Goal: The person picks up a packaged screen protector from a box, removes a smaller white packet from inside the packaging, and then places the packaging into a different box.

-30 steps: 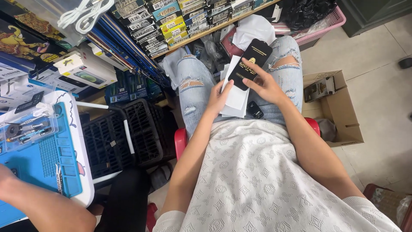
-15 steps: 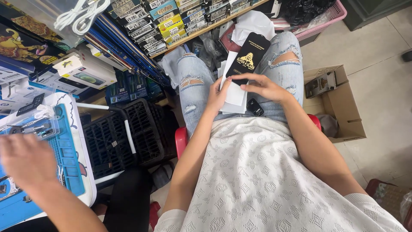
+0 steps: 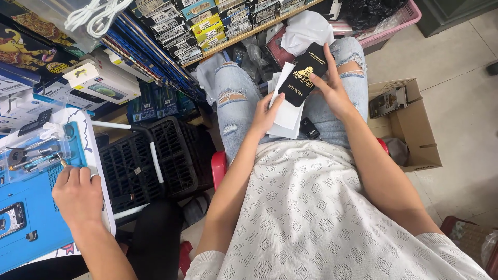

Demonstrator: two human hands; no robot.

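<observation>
Obs.: A flat black packet [image 3: 302, 75] with a gold emblem is being held over the lap, above the torn jeans [image 3: 233, 98], tilted with its top toward the shelf.

Right hand [image 3: 332, 91]: the packet is being pinched along its right edge, thumb on the face and fingers behind it, so the hand is closed on it.

Left hand [image 3: 267, 111]: a few white sheets [image 3: 287, 111] are being gripped from below, just behind and under the packet, with the thumb pressed onto the top sheet. Packet and sheets are overlapping. Whether they are touching all along cannot be told.

A small dark object [image 3: 309, 128] is being left on the lap just below the sheets. What it is cannot be told.

Step in hand (judged): the packet is being lifted away from, or sorted against, the white sheets, one item to each hand.

Next move (judged): a steady pinch on the packet edge is being called for. So is a flat hold on the sheets, so that none slips toward the red stool [image 3: 219, 166].

Surroundings: a cardboard box [image 3: 415, 129] is being seen on the floor to the right, and a black crate [image 3: 155, 155] to the left. At lower left a co-worker's hand [image 3: 78, 194] is being rested at the edge of a blue work mat [image 3: 36, 228], well apart from the person's own hands.
</observation>
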